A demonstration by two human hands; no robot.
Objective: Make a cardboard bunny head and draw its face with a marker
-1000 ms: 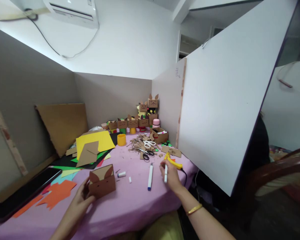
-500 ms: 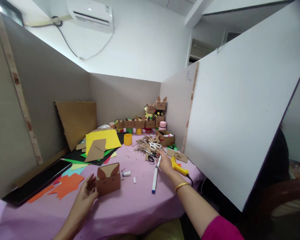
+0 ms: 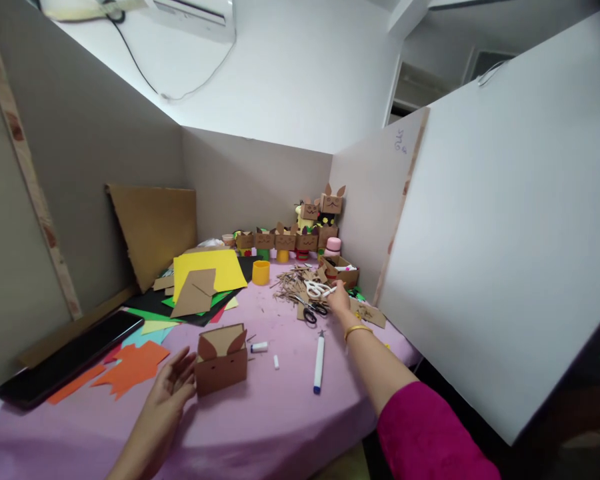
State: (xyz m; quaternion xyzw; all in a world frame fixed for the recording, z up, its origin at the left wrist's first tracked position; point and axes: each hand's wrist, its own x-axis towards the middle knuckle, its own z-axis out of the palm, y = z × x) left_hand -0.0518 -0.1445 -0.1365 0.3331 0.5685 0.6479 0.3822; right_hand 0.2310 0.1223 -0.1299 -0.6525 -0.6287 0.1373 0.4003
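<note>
A small open cardboard box [image 3: 223,373] with two ear shapes and two dark eye dots stands at the front. My left hand [image 3: 173,383] is open beside its left side, fingers curved loosely and close to the cardboard. My right hand [image 3: 339,300] reaches forward, its fingers stretched out by the handles of the white scissors [image 3: 316,289]; the fingertips are partly hidden. Dark-handled scissors [image 3: 310,313] lie just left of that hand. An uncapped white marker [image 3: 319,363] rests on the cloth, its dark tip pointing away from me.
Cardboard scraps [image 3: 290,285] lie behind the scissors, with a cardboard tray [image 3: 350,275] to their right. Yellow paper [image 3: 227,267], orange paper [image 3: 135,367] and a black phone-like slab [image 3: 75,357] occupy the left. Cardboard animal heads [image 3: 285,241] line the back. Partitions enclose the table.
My right hand has left the marker on the cloth and moved forward towards the white scissors. My left hand stays by the box. The view has tilted down slightly.
</note>
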